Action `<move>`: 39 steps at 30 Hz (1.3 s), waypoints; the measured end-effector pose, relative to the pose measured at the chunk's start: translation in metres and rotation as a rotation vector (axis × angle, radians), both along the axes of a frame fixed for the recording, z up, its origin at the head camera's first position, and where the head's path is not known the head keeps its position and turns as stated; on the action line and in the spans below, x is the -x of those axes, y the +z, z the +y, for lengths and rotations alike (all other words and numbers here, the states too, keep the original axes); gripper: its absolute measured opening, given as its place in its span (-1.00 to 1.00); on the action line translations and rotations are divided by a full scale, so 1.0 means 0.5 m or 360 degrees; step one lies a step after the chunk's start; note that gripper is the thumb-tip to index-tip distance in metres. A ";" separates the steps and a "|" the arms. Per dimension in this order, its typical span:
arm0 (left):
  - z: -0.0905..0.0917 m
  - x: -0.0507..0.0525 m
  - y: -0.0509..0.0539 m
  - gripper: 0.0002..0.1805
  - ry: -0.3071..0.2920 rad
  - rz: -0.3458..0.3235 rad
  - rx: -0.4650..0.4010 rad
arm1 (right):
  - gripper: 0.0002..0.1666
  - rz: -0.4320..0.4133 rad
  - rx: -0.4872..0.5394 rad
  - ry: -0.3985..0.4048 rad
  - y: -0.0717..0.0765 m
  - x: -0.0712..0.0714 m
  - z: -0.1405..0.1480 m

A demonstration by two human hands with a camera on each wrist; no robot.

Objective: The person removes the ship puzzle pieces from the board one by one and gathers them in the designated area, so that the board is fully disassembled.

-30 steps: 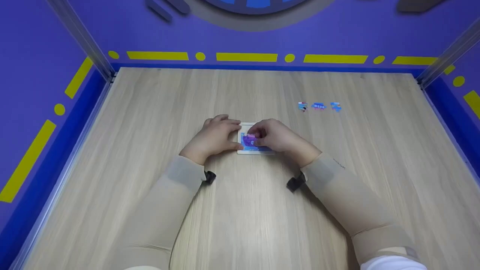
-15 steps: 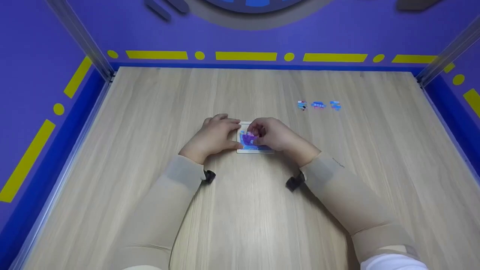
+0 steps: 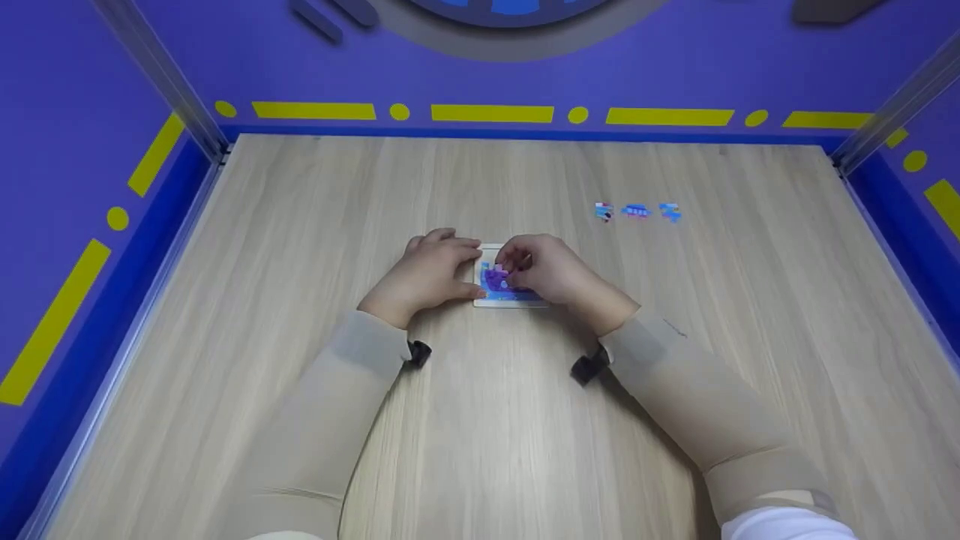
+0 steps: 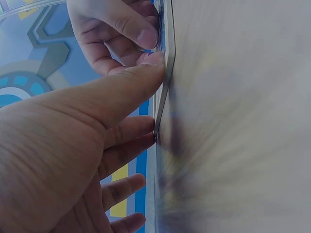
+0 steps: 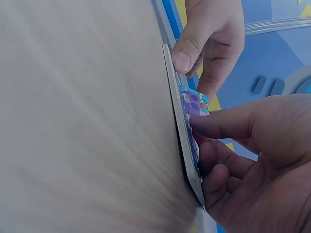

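Purple-and-turquoise puzzle piece [image 5: 193, 101] pinched over a cream, flat, rectangular puzzle tray [image 3: 516, 304]

Curled fingers and thumb of the right hand [image 3: 546, 268] pinch the piece above the right part of the tray. The right wrist view shows the piece tilted up from the tray's surface; whether its lower edge touches the tray cannot be told, as the fingers cover it. The left hand [image 3: 429, 271] lies at the tray's left side, fingers spread and fairly straight, thumb on the near left corner and index finger at the far left corner. Between the hands, a blue-and-purple printed picture [image 3: 504, 295] shows inside the tray's rim, partly hidden.

Beige fabric sleeves [image 3: 315, 420] cover both forearms on the tray's near side, and a small black device [image 3: 418, 353] sits at each wrist. White cloth [image 3: 784, 525] shows at the right elbow.

Beyond the tray and to its right, three small blue multicoloured puzzle pieces [image 3: 635, 211] lie in a row, apart from one another. Pale wood-grain tabletop [image 3: 480, 420] extends all around the tray. Farthest beyond it stands a violet-blue wall panel [image 3: 495, 84] with yellow bars and dots [image 3: 492, 113], and grey metal posts [image 3: 161, 67] rise at the corners.
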State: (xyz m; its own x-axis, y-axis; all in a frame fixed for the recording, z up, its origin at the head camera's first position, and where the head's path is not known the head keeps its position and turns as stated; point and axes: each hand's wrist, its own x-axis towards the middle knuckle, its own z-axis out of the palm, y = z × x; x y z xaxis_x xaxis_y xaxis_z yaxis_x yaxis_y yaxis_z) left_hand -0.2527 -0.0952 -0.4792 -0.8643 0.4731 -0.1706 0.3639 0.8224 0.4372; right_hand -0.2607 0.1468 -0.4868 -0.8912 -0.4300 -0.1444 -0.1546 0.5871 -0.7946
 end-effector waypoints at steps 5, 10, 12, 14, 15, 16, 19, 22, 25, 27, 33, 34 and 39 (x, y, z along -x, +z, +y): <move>0.000 -0.001 0.000 -0.19 0.0002 0.0003 0.0012 | -0.72 0.0040 -0.0041 -0.0016 -0.001 -0.002 -0.001; 0.001 -0.003 0.001 -0.19 0.0006 0.0002 0.0011 | -0.73 0.0049 -0.0098 -0.0040 0.002 -0.003 -0.002; 0.001 -0.003 0.001 -0.20 0.0006 -0.0002 0.0011 | -0.72 0.0040 -0.0100 -0.0046 0.002 -0.003 -0.002; 0.001 -0.002 0.001 -0.20 0.0005 -0.0003 0.0011 | -0.72 0.0033 -0.0097 -0.0049 0.001 -0.002 -0.003; 0.001 -0.002 0.000 -0.20 0.0005 -0.0005 0.0011 | -0.72 0.0033 -0.0097 -0.0049 0.000 -0.001 -0.003; 0.001 -0.002 0.000 -0.20 0.0005 -0.0004 0.0011 | -0.72 0.0034 -0.0099 -0.0047 -0.001 -0.001 -0.003; 0.001 -0.002 -0.001 -0.20 0.0003 0.0003 0.0015 | -0.73 0.0062 -0.0117 -0.0035 -0.003 -0.001 -0.001; 0.001 -0.001 -0.001 -0.19 0.0002 0.0013 0.0024 | -0.74 0.0088 -0.0128 -0.0026 -0.003 -0.001 0.000; 0.000 -0.001 -0.001 -0.19 0.0001 0.0015 0.0033 | -0.73 0.0099 -0.0129 -0.0022 -0.004 0.000 0.001; 0.000 0.000 0.000 -0.19 0.0000 0.0012 0.0038 | -0.73 0.0101 -0.0130 -0.0024 -0.004 0.001 0.001; 0.001 -0.001 0.002 -0.18 -0.0003 0.0000 0.0043 | -0.72 0.0058 -0.0105 -0.0047 -0.007 0.004 0.004; 0.001 -0.001 0.002 -0.18 -0.0002 0.0000 0.0043 | -0.72 0.0046 -0.0092 -0.0049 -0.007 0.004 0.005; 0.002 -0.001 0.001 -0.18 -0.0001 -0.0002 0.0040 | -0.72 -0.0019 -0.0010 -0.0057 -0.004 0.007 0.015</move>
